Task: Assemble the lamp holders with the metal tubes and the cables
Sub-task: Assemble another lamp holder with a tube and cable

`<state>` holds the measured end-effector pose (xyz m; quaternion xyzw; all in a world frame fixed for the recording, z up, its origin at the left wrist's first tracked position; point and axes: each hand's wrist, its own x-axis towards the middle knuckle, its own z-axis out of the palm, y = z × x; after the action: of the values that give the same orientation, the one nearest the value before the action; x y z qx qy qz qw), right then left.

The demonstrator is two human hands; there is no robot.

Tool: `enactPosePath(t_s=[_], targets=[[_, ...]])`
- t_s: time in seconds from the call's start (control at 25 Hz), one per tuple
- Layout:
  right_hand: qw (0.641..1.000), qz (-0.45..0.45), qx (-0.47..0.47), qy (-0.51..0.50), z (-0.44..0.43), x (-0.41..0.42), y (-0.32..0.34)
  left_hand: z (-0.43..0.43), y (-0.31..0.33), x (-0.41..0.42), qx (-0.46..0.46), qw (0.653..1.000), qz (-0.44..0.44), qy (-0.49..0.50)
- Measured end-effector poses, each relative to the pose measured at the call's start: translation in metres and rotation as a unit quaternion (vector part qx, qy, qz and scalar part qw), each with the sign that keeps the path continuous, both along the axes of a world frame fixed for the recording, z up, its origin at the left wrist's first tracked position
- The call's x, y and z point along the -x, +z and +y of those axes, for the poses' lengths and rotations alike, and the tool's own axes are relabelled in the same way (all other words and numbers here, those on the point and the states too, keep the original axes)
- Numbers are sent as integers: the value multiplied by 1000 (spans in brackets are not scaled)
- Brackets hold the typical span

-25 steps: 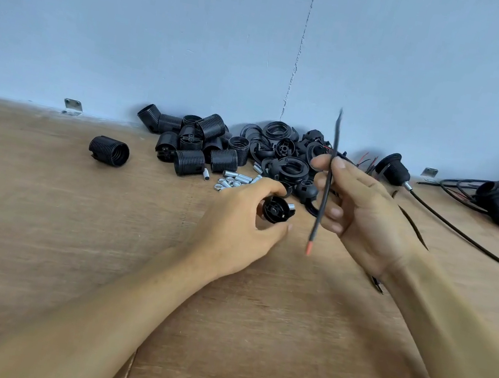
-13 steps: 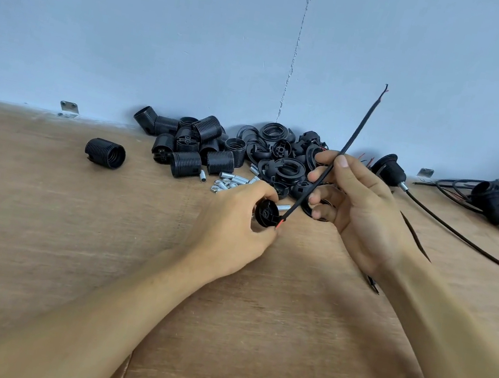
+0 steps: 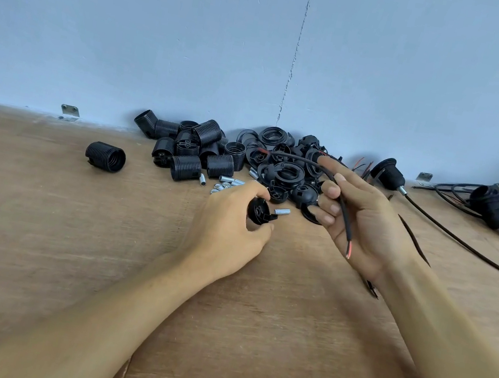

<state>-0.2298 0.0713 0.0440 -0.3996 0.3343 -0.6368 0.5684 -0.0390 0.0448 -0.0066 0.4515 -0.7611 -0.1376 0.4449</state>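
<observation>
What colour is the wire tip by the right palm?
Red wire tip, from the black cable; head view.

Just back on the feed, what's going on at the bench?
A person is partway through one lamp holder. The left hand grips a black holder cap with a metal tube sticking out toward the right. The right hand holds a black cable, its red stripped end by the palm, not yet in the tube. Loose holder parts and spare tubes lie piled behind; wired holders sit far right.

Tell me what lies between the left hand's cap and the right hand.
Head view: a metal tube sticks out of the cap toward the right hand holding the cable; past its tip, a black ring on the table.
</observation>
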Motion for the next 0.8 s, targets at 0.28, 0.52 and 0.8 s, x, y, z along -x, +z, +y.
enactPosePath(t_s=[0.28,0.52,0.8], targets=[[994,-53,-53,78,5,-1,3,3,2,-1,0,1000,0,-10],[993,-66,-71,65,2,-3,2,4,4,1,10,1000,2,-10],[999,1,44,12,2,0,1,5,3,2,-10,999,28,-32]])
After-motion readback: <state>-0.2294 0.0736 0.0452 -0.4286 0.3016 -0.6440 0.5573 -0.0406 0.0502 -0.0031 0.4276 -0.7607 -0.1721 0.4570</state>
